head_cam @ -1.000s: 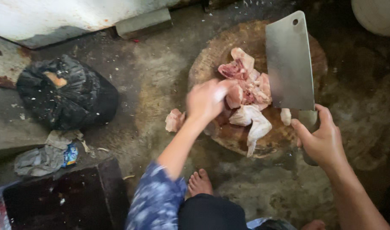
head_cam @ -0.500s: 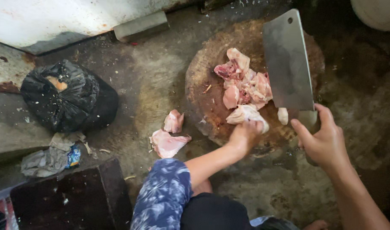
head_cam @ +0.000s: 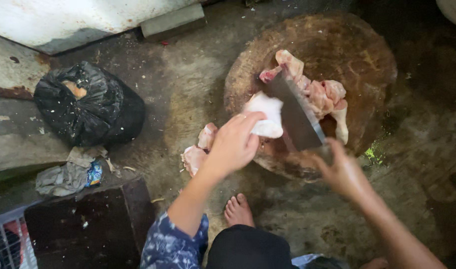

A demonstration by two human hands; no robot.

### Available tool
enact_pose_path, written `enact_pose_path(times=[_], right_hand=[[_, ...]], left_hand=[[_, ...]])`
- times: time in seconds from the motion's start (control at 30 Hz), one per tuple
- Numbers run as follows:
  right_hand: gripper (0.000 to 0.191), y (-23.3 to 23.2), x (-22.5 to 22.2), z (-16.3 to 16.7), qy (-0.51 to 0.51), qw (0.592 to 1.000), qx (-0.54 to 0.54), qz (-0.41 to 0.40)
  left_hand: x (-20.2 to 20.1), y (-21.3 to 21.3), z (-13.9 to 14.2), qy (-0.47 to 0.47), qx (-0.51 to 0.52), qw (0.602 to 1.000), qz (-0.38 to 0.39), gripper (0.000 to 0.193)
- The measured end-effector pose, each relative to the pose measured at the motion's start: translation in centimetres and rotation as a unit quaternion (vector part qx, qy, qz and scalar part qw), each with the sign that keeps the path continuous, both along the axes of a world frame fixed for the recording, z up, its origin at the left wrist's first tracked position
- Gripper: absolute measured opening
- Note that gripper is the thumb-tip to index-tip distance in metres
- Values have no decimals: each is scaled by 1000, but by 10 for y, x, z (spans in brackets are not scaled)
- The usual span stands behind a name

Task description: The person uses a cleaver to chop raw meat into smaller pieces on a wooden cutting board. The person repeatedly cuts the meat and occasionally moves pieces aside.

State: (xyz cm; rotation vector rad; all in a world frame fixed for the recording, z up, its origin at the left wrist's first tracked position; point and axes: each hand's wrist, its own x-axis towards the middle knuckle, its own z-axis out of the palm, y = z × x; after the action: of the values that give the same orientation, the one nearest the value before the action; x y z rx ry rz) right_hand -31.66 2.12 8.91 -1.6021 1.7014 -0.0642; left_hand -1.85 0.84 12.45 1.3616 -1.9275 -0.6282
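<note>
1. left hand (head_cam: 235, 142) presses fingers closed on a pale raw meat piece (head_cam: 265, 114) at the round wooden chopping block's (head_cam: 357, 55) 8 o'clock edge.
2. right hand (head_cam: 340, 172), blurred, wraps the broad steel cleaver (head_cam: 295, 117), blade down just beside that piece.
3. pink meat chunks (head_cam: 320, 92) lie at the block's centre.

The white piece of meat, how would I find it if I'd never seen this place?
Find the round wooden chopping block on the floor. At its near left edge, the left hand holds the white piece of meat against the cleaver. It is pale white, while the pile of pieces behind is pink.
</note>
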Motion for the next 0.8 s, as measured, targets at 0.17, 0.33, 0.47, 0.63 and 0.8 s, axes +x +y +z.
enact_pose_path(times=[0.17,0.33,0.47,0.63,0.8], right_hand=[[64,-8,-6,33,24,994,-108,0],[56,16,14,34,-16,959,-251,128],[56,23,26,9,51,972,-158,164],[59,1,33,0,80,962,-198,168],[48,-7,36,42,-51,955,-254,146]], left_hand=[[22,-21,-65,-48,68,997,-7,45],[42,-3,-101,-80,140,979,122,40],[53,5,-115,-110,165,967,160,26],[70,11,-130,-58,147,977,141,22],[79,18,-146,-10,160,981,110,21]])
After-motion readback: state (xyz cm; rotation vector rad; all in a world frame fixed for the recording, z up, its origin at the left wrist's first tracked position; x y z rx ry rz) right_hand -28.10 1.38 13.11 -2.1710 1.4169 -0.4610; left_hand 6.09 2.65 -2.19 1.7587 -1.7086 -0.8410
